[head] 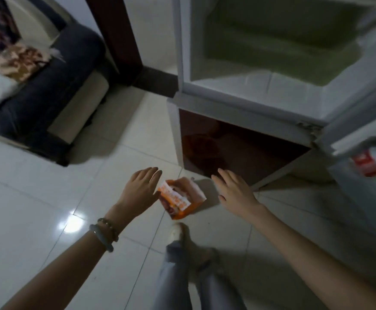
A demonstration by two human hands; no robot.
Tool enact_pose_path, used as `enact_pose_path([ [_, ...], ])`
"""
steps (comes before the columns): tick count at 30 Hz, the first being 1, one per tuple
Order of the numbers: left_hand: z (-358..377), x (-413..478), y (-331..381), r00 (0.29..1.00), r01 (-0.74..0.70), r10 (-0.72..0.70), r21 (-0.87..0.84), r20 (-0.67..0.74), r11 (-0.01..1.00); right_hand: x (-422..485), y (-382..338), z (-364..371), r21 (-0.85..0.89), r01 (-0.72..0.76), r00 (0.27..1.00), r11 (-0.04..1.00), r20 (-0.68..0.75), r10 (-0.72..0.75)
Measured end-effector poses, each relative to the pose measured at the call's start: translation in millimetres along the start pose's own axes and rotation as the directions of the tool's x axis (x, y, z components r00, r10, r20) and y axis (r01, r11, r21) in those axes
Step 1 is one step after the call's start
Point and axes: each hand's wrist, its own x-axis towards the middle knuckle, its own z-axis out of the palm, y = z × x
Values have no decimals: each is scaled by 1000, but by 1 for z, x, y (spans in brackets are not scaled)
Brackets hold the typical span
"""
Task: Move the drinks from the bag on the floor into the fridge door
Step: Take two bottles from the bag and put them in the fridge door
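An orange and white paper bag (180, 199) stands on the white tiled floor between my two hands. My left hand (141, 186) hovers just left of it, fingers extended, holding nothing. On the other side my right hand (234, 189) is spread flat above the floor, also empty. The fridge (249, 63) stands open at the upper right, its compartment bare. Its door (361, 135) swings out at the far right, and a bottle with a red label (370, 162) rests in the door shelf. I cannot see what is inside the bag.
A dark sofa (48, 86) with cushions and a blanket occupies the upper left. A dark wooden door frame (115, 36) stands behind it. The fridge's lower brown door (238, 151) is shut. My legs and foot (189, 253) are just behind the bag.
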Motion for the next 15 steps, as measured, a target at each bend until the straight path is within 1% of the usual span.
enact_pose_path([
  [2,40,6,-14,999,-10,11,-14,50,1000,24,5,37,11,15,999,1000,49,-16],
  [4,87,18,-25,996,-32,34,-30,80,999,50,12,77,25,20,998,1000,67,-21],
  [6,140,37,-35,993,-73,76,-30,91,997,76,21,123,25,76,997,997,31,-77],
  [8,194,63,-44,990,-90,93,-36,106,995,102,33,177,-30,112,994,993,11,-112],
  [12,308,125,-69,995,-45,51,-61,86,997,153,63,301,-79,193,981,978,13,-192],
  [15,384,170,-81,990,-126,128,-27,67,992,186,86,384,-97,289,957,952,58,-285],
])
